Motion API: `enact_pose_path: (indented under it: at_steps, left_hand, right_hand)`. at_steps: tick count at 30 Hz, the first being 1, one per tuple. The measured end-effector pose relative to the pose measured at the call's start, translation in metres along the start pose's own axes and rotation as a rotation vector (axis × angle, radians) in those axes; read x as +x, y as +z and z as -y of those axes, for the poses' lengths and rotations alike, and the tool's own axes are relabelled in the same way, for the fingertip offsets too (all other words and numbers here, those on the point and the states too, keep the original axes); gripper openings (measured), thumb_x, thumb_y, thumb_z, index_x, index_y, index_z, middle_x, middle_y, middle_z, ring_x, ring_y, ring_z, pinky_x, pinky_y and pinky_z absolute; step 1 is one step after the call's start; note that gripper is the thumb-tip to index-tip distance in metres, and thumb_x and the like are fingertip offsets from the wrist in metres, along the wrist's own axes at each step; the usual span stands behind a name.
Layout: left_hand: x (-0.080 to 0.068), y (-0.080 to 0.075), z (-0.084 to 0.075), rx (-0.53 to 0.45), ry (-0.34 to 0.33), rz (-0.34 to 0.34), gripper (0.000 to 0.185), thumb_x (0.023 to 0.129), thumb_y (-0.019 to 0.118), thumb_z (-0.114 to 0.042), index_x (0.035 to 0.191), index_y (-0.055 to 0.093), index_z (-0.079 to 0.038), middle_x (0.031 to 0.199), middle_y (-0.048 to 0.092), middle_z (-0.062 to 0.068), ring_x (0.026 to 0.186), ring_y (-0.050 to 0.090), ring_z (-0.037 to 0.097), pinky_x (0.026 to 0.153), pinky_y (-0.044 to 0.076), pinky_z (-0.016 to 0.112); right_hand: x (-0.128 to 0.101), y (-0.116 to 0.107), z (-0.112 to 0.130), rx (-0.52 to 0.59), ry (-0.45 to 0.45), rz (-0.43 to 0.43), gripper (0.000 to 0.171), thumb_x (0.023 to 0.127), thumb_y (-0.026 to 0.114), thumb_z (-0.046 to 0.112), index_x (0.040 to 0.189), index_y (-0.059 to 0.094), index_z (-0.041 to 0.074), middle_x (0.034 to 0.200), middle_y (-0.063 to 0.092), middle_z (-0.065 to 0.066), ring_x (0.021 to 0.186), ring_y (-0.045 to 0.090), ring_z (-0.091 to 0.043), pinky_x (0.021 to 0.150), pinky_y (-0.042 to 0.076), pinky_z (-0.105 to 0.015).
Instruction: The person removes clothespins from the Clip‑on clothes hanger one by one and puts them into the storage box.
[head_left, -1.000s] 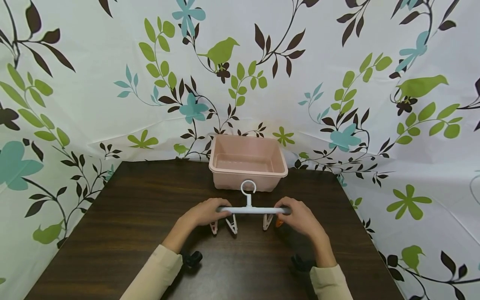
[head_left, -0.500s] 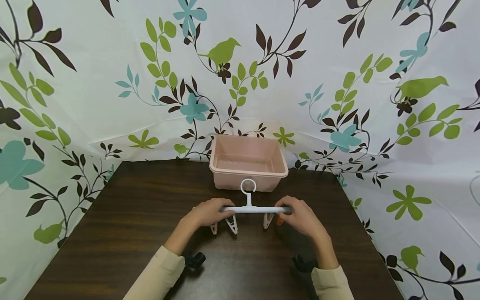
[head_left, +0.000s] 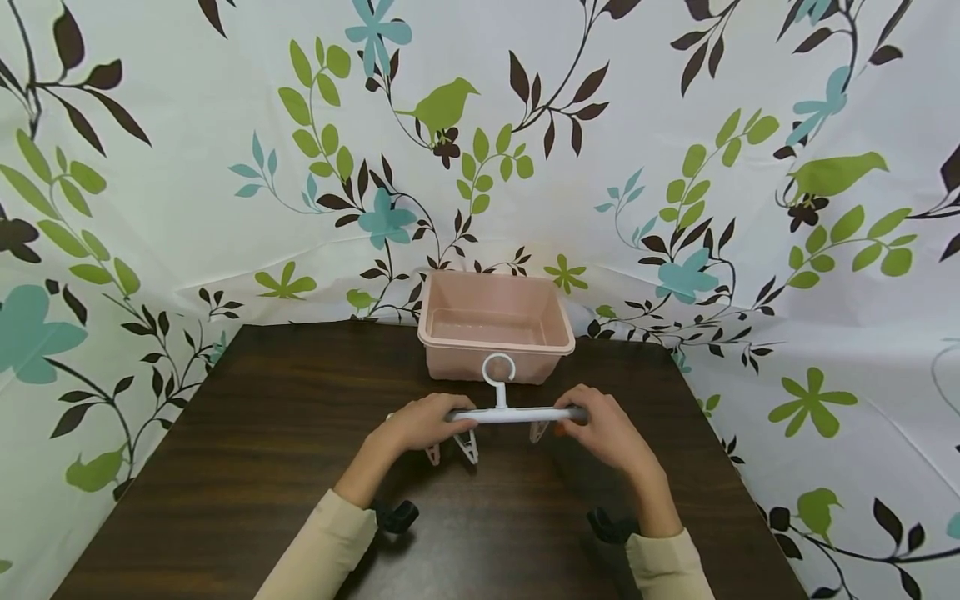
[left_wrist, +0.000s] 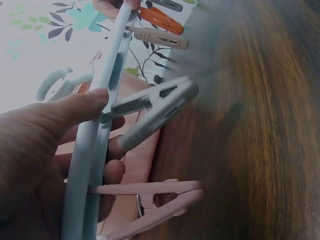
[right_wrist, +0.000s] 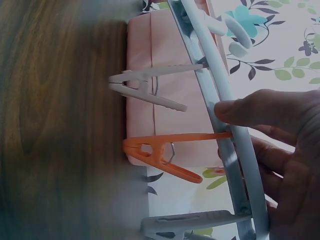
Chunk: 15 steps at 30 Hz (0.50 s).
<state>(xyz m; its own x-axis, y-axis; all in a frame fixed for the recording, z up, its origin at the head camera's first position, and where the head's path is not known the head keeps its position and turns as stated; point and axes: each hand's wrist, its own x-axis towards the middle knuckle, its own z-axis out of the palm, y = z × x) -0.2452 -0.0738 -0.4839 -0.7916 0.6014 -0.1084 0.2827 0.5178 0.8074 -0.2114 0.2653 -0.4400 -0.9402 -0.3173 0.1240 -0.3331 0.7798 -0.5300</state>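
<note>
A white clip hanger (head_left: pixel 517 415) is held level above the table, its hook (head_left: pixel 498 367) pointing up. My left hand (head_left: pixel 423 422) grips the bar's left end, thumb on the near side and fingers behind. At the right end, my right hand (head_left: pixel 606 429) holds it the same way. Clothespins hang from the bar. Beside my left hand are a grey clothespin (left_wrist: pixel 160 112) and a pink clothespin (left_wrist: pixel 155 200). Near my right hand hang a beige clothespin (right_wrist: pixel 142 82), an orange clothespin (right_wrist: pixel 160 150) and a grey clothespin (right_wrist: pixel 187 222).
Behind the hanger, a pink plastic bin (head_left: pixel 495 357) stands at the back of the dark wooden table (head_left: pixel 300 375). A white cloth (head_left: pixel 225 233) patterned with leaves and birds surrounds the table. Black wrist cameras sit below both hands.
The hanger has risen slightly and shifted a little to the right, its right end now slightly higher. Both hands have moved with it, keeping their grip.
</note>
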Motion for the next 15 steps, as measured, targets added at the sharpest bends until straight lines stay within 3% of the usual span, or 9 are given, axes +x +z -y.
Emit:
enact_pose_path:
  at_steps: [7,10,15]
  left_hand:
    - [-0.0015,-0.0014,-0.0043,0.135,0.037,-0.098,0.03,0.109,0.063,-0.043,0.132,0.073,-0.027,0.111,0.077,0.002,0.045,0.069,0.014,0.057,0.058,0.032]
    - [-0.0017,-0.0014,-0.0059,0.195,0.053,-0.157,0.03,0.109,0.065,-0.041,0.133,0.073,-0.026,0.118,0.077,0.0,0.049,0.068,0.008,0.068,0.06,0.036]
    - [0.0008,-0.0018,-0.0087,0.352,0.078,-0.275,0.028,0.106,0.07,-0.041,0.13,0.076,-0.028,0.117,0.078,-0.007,0.075,0.066,0.005,0.087,0.059,0.05]
  right_hand:
    - [0.0021,-0.0018,0.0053,-0.078,-0.027,-0.059,0.014,0.093,0.084,0.009,0.104,0.078,0.017,0.107,0.075,0.001,0.094,0.067,-0.02,0.088,0.054,-0.047]
    - [0.0018,-0.0013,0.0076,-0.116,-0.037,-0.108,0.017,0.092,0.086,0.011,0.105,0.077,0.018,0.105,0.075,0.003,0.096,0.068,-0.019,0.1,0.05,-0.055]
    - [0.0024,-0.0025,0.0088,-0.13,-0.042,-0.168,0.021,0.093,0.087,0.015,0.111,0.076,0.019,0.107,0.076,0.002,0.105,0.067,-0.023,0.113,0.035,-0.063]
